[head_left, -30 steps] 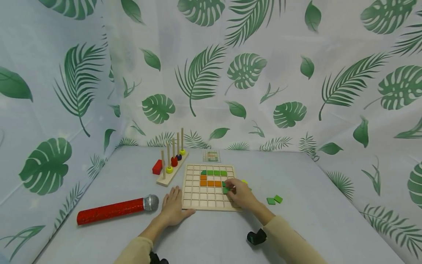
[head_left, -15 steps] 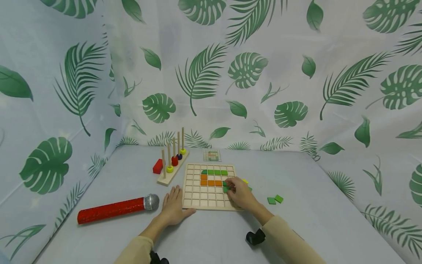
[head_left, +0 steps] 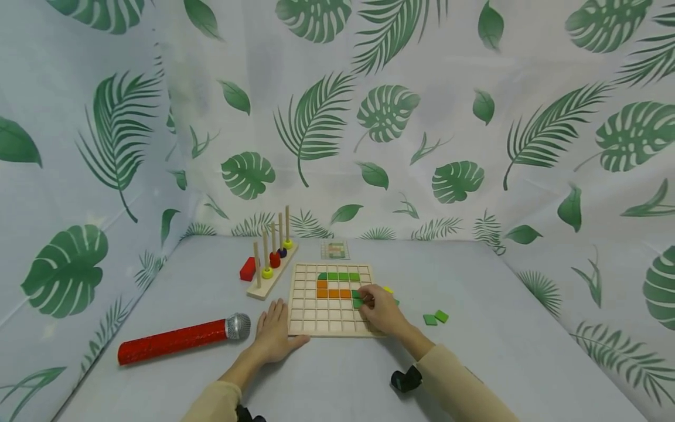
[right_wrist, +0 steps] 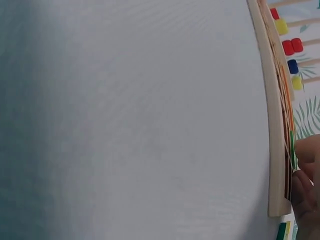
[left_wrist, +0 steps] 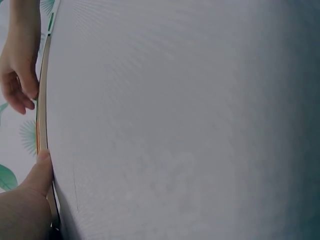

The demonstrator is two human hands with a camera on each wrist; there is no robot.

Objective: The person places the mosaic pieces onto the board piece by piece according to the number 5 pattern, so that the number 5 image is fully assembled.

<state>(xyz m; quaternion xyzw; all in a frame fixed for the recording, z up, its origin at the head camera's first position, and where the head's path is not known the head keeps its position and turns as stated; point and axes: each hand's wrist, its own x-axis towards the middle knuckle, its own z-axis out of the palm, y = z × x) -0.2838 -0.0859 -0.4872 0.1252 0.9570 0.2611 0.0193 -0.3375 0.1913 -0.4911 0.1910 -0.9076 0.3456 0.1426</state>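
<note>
A light wooden grid board [head_left: 327, 326] holds rows of green and orange tiles. My left hand [head_left: 272, 337] lies spread on the table at the board's left edge, its thumb along the near edge; the left wrist view shows that thumb [left_wrist: 37, 175] against the rim. Over the board's right part, my right hand [head_left: 387, 310] has its fingers curled at a green tile [head_left: 356, 303], thumb and index finger close to it. In the right wrist view these fingers [right_wrist: 306, 150] meet a green tile edge [right_wrist: 292, 145]. The hand hides part of the board's right side.
Two loose green tiles [head_left: 430, 320] lie to the right. A yellow tile [head_left: 388, 290] peeks out behind my right hand. At the left are a red toy microphone [head_left: 179, 341], a peg stacker [head_left: 272, 275] and a red block [head_left: 248, 269]. A pattern card [head_left: 334, 250] lies behind the board.
The head view has shifted slightly. Both hands keep nearly the same places, the right at the green tile and the left beside the board.
</note>
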